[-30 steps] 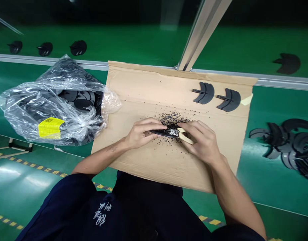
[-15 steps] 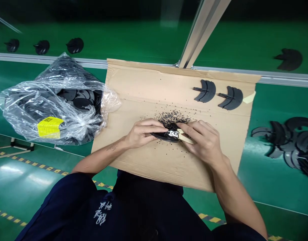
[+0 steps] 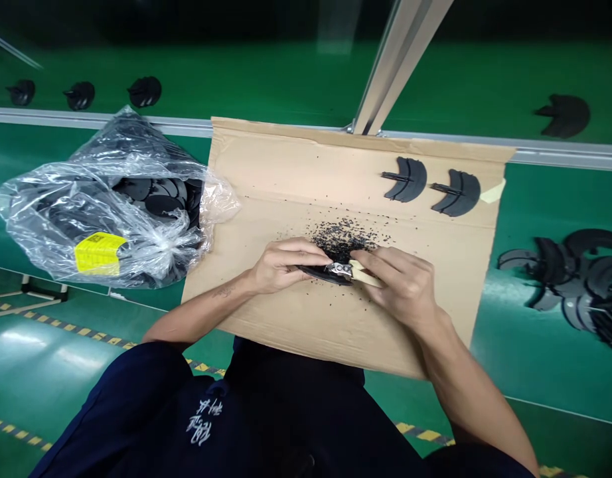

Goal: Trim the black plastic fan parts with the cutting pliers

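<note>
My left hand (image 3: 286, 264) is closed on the left end of a dark curved plastic part (image 3: 330, 275), held low over the cardboard. Closed around the pale handles of small cutting pliers (image 3: 342, 268) is my right hand (image 3: 400, 275). The metal jaws of the pliers are at the part's upper edge; whether they are open or closed there is too small to tell. Many tiny black scraps (image 3: 343, 232) lie scattered just beyond both hands, thickest near the jaws. Two crescent-shaped black parts with thin stems (image 3: 406, 179) rest at the cardboard's far right.
The cardboard sheet (image 3: 266, 318) covers the middle of the green table. On the left, a clear plastic bag (image 3: 47, 219) with a yellow label holds black parts. A pile of curved black parts (image 3: 579, 279) lies on the right. A metal post (image 3: 400, 66) rises behind the cardboard.
The pliers and my right hand have shifted slightly left and down along the part. My left hand keeps its hold with little movement.
</note>
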{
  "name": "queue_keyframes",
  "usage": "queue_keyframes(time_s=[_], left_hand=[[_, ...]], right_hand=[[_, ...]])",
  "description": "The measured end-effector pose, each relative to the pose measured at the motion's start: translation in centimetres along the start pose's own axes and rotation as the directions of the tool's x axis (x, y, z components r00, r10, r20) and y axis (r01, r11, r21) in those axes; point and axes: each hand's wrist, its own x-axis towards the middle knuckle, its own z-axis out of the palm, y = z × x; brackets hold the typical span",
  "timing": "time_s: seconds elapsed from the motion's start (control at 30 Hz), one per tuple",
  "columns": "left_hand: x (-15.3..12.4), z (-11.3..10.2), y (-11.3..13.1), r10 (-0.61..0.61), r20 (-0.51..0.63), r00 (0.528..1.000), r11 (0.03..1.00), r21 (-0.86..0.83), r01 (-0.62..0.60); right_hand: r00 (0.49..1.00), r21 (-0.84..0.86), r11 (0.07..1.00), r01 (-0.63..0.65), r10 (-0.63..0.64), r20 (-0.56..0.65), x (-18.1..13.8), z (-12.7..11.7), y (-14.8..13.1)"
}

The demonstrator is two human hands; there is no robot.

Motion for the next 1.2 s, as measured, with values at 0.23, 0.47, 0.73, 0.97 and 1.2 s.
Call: queue_keyframes(time_s=[0.23, 0.47, 0.73, 0.97, 1.2], left_hand=[[0.4, -0.4, 0.7, -0.019, -0.039, 0.999, 1.0, 0.002, 0.019], [0.3, -0.3, 0.8, -0.067, -0.025, 0.997, 0.995, -0.076, 0.065], [0.4, -0.4, 0.9, -0.108, -0.055, 0.993, 0.994, -0.02, 0.107], [0.4, -0.3, 0.9, -0.346, 0.036, 0.937, 0.935, -0.074, 0.348], [0.4, -0.2, 1.2, -0.49, 0.265, 0.83, 0.761, -0.335, 0.556]], right_hand=[[0.99, -0.108, 0.985, -0.137, 0.131, -0.06, 0.2, -1.5, 2.4], [0.974, -0.39, 0.896, -0.21, 0.227, -0.001, -0.8, -1.8, 4.7], [0.952, -0.256, 0.924, -0.285, 0.303, 0.034, -1.0, -2.0, 4.8], [0.965, 0.343, 0.902, -0.262, 0.247, 0.087, 0.6, -2.3, 0.5], [0.895, 0.73, 0.517, -0.446, 0.282, 0.347, 0.8, 0.2, -2.2]])
